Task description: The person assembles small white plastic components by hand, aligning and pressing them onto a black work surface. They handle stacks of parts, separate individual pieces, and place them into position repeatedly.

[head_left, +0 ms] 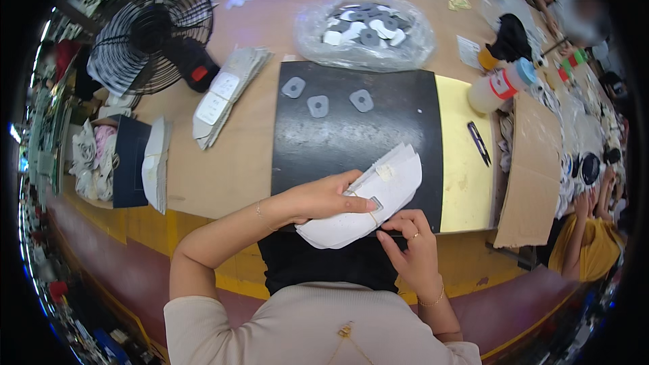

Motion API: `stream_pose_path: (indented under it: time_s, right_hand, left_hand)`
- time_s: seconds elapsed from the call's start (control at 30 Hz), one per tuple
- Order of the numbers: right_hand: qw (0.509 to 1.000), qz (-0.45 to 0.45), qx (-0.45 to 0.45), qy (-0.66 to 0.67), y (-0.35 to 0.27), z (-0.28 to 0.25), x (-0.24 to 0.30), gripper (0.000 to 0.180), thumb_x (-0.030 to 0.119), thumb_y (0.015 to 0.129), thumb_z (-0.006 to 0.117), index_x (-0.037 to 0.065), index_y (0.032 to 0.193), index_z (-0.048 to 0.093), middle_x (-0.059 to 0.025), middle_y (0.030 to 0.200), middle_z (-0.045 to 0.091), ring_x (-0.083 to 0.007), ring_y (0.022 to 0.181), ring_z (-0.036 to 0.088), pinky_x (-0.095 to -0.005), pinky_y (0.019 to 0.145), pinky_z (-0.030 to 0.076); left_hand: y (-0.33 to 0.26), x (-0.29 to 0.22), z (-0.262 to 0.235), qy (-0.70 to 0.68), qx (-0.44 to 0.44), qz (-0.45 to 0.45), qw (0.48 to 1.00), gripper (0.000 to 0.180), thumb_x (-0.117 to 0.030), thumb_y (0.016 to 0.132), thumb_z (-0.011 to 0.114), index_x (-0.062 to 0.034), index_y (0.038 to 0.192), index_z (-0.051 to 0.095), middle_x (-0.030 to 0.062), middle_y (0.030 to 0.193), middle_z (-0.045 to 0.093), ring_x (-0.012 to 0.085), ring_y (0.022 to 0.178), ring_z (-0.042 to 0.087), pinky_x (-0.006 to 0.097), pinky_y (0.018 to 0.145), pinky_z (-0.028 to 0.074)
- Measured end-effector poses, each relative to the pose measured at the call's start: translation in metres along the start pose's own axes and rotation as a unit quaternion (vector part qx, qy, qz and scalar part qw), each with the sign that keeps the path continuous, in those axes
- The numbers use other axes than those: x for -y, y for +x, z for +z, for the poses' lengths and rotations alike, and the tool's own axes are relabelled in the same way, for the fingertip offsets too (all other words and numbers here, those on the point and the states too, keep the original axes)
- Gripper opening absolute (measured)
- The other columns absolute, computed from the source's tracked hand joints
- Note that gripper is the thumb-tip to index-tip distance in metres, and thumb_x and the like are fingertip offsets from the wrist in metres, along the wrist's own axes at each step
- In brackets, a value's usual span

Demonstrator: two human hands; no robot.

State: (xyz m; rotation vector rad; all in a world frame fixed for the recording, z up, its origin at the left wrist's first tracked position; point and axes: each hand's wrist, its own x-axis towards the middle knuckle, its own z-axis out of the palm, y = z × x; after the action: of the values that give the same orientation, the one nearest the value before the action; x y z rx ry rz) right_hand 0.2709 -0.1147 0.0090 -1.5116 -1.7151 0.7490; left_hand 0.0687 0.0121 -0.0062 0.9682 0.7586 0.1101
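Note:
My left hand (324,197) grips a bundle of white, curved flat pieces (399,177), with the thumb lying across the top. A thin tan band goes round the bundle, and a small label shows on it. My right hand (414,251) is at the bundle's lower right edge, thumb and fingers curled together beside the band; what they pinch is too small to make out. Beneath is a black work mat (351,136). Three grey rounded pieces lie on its far part: a left one (293,87), a middle one (318,106) and a right one (362,100).
A clear plastic bag (307,44) of grey and white pieces stands beyond the mat. Another tied bundle (230,94) and a black fan (152,30) are at left. On the right are yellow paper (454,149), thread snips (478,143), a bottle (497,91) and a cardboard box (531,176).

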Motion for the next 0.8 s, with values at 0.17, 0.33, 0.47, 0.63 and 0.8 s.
stream_pose_path:
  time_s: [0.17, 0.33, 0.47, 0.63, 0.8]
  right_hand:
    - [0.999, -0.006, 0.036, 0.017, 0.001, 0.008, 0.005, 0.015, 0.003, 0.082, 0.078, 0.005, 0.094, 0.068, -0.0099, 0.092, 0.065, -0.0295, 0.086, 0.064, -0.0377, 0.076, 0.05]
    - [0.997, -0.035, 0.064, 0.014, 0.005, 0.014, 0.004, 0.012, 0.002, 0.083, 0.077, 0.005, 0.091, 0.069, -0.0088, 0.088, 0.068, -0.0276, 0.082, 0.065, -0.0364, 0.074, 0.049]
    - [0.998, -0.035, 0.055, 0.013, 0.01, 0.015, 0.003, 0.011, 0.001, 0.083, 0.077, 0.005, 0.091, 0.069, -0.0092, 0.088, 0.069, -0.027, 0.08, 0.065, -0.0361, 0.074, 0.049]
    - [0.997, -0.055, 0.059, 0.006, 0.017, 0.016, 0.001, 0.011, 0.001, 0.083, 0.077, 0.004, 0.09, 0.068, -0.009, 0.088, 0.069, -0.0266, 0.079, 0.066, -0.0355, 0.073, 0.049]
    - [0.996, -0.069, 0.063, 0.007, 0.021, 0.018, 0.0, 0.011, 0.001, 0.083, 0.076, 0.004, 0.09, 0.068, -0.009, 0.087, 0.069, -0.0265, 0.079, 0.066, -0.0358, 0.073, 0.049]
  left_hand:
    - [-0.028, -0.008, -0.015, 0.087, 0.019, -0.029, 0.996, 0.066, -0.04, 0.095, 0.074, 0.0013, 0.14, 0.049, 0.0137, 0.123, 0.064, 0.0193, 0.112, 0.062, 0.032, 0.093, 0.05]
    - [-0.082, -0.025, -0.046, 0.338, 0.063, -0.04, 0.938, 0.066, -0.045, 0.094, 0.072, -0.0022, 0.141, 0.053, 0.0175, 0.122, 0.069, 0.0253, 0.115, 0.065, 0.034, 0.093, 0.05]
    - [-0.133, -0.001, -0.087, 0.366, -0.017, 0.013, 0.931, 0.063, -0.041, 0.093, 0.074, -0.0033, 0.14, 0.056, 0.0181, 0.126, 0.068, 0.0273, 0.116, 0.065, 0.034, 0.097, 0.049]
    - [-0.186, 0.017, -0.13, 0.27, -0.205, -0.06, 0.939, 0.066, -0.039, 0.091, 0.077, -0.0024, 0.142, 0.055, 0.0148, 0.129, 0.066, 0.0225, 0.116, 0.063, 0.033, 0.099, 0.048]
    - [-0.201, 0.038, -0.159, 0.241, -0.261, -0.079, 0.932, 0.069, -0.04, 0.09, 0.078, -0.0016, 0.143, 0.054, 0.0138, 0.13, 0.066, 0.0213, 0.116, 0.062, 0.034, 0.099, 0.049]
